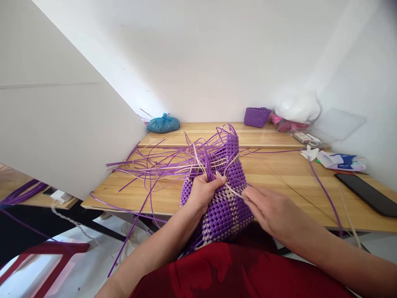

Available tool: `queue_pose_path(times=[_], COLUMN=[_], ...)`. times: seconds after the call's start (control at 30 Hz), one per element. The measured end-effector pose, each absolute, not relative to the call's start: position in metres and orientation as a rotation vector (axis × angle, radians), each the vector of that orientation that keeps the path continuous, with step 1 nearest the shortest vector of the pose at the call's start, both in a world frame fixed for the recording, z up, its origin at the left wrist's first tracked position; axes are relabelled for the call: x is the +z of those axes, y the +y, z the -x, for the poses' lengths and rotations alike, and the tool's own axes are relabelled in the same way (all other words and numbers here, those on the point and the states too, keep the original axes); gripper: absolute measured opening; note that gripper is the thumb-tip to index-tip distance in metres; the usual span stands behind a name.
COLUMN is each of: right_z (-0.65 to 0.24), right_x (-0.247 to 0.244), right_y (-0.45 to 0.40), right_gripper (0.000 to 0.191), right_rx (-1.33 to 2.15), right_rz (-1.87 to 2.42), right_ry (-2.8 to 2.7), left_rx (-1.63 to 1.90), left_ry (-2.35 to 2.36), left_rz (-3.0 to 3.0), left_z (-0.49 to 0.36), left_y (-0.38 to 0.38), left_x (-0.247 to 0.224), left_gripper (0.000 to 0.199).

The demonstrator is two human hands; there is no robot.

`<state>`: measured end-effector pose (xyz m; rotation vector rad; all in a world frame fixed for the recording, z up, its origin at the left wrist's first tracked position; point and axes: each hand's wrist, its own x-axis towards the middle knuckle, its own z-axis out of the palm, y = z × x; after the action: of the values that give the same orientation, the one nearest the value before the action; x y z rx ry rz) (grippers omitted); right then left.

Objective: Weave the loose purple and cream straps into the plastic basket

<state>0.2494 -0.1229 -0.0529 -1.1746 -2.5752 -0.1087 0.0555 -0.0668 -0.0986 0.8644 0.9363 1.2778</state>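
Note:
A purple and cream woven basket [221,215] leans between my lap and the table edge, its upper rim unfinished with many loose strips. My left hand [203,191] grips the rim, thumb and fingers closed over the weave and a bundle of purple strips [208,161]. To its right, my right hand [263,205] is closed on a cream strip [234,192] that runs taut from the rim by my left thumb. Loose purple and cream strips [155,165] fan out leftward across the wooden table [279,174]. The basket's inside is mostly hidden.
At the back stand a tied blue bag [163,123], a small purple woven basket [257,117] and a white plastic bag [297,108]. A black phone [367,193] lies at the right, near a blue and white packet [341,161]. A white partition [71,124] rises at left.

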Motion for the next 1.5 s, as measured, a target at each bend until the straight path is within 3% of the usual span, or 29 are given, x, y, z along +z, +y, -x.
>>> queue_pose_path(times=[0.1,0.17,0.33,0.43,0.67,0.93,1.17,1.33,1.5], right_z=[-0.253,-0.251,-0.228,-0.214,-0.206,-0.204,-0.237,-0.255,-0.269], right_x=[-0.041,-0.024,0.022,0.031,0.003,-0.001,0.027,-0.008,-0.022], right_y=[-0.123,-0.121,-0.093,-0.058,-0.016,-0.02,-0.039,-0.06,-0.088], right_gripper=[0.032,0.031,0.019,0.016,0.015,0.013,0.016,0.02,0.025], right_rx=[-0.325,-0.378,0.25,0.35,0.393,0.357,-0.573,-0.466,-0.094], right_rz=[1.034,1.004,0.962,0.902,0.897,0.884,0.753,0.913,1.074], right_ry=[-2.508,-2.546,-2.846,-2.809,-2.623,-2.639,-2.499,-2.671,-2.746], left_rx=[1.284,1.289,1.283,1.257,1.244,1.21,1.207,1.225,1.241], left_ry=[0.943,0.946,0.962,0.941,0.828,0.797,0.871,0.879,0.905], left_rz=[-0.93,-0.983,-1.027,-1.009,-0.836,-0.819,-0.805,-0.826,-0.852], left_z=[-0.055,-0.055,-0.053,-0.052,-0.047,-0.051,-0.051,-0.052,-0.052], left_y=[-0.068,-0.068,-0.068,-0.07,-0.073,-0.07,-0.067,-0.066,-0.063], left_x=[-0.097,-0.096,-0.095,-0.094,-0.089,-0.088,-0.092,-0.094,-0.097], left_gripper=[0.031,0.031,0.032,0.033,0.019,0.03,0.026,0.027,0.026])
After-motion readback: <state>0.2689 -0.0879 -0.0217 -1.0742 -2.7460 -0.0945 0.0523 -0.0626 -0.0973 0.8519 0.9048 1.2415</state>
